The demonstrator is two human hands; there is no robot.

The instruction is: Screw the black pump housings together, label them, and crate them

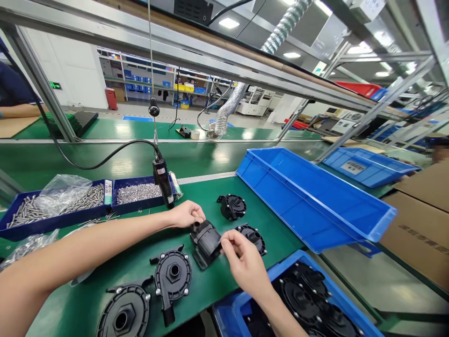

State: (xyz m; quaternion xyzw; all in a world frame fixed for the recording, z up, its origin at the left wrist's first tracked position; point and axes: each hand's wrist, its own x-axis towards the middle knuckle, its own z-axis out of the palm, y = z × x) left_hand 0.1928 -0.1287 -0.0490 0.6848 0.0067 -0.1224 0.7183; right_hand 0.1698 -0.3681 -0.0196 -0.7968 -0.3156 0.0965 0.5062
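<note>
A black pump [206, 243] lies on its side on the green bench between my hands. My left hand [189, 214] is closed in a pinch at its far left end, beside a short pipe stub; whatever is between the fingertips is too small to make out. My right hand [242, 262] is also pinched, thumb against forefinger, at the pump's right edge. What it holds is hidden. Nearer to me sit two more pumps, one with a round cover [173, 275] and one at the front edge [124, 313]. Two others, a small pump [233, 207] and another pump [253, 238], stand behind my right hand.
A black electric screwdriver [162, 182] hangs over a blue bin of small nuts [138, 193]. A bin of long screws [89, 199] stands left of it. A large blue crate [308, 196] is at the right. A lower blue crate [301, 257] holds several pumps.
</note>
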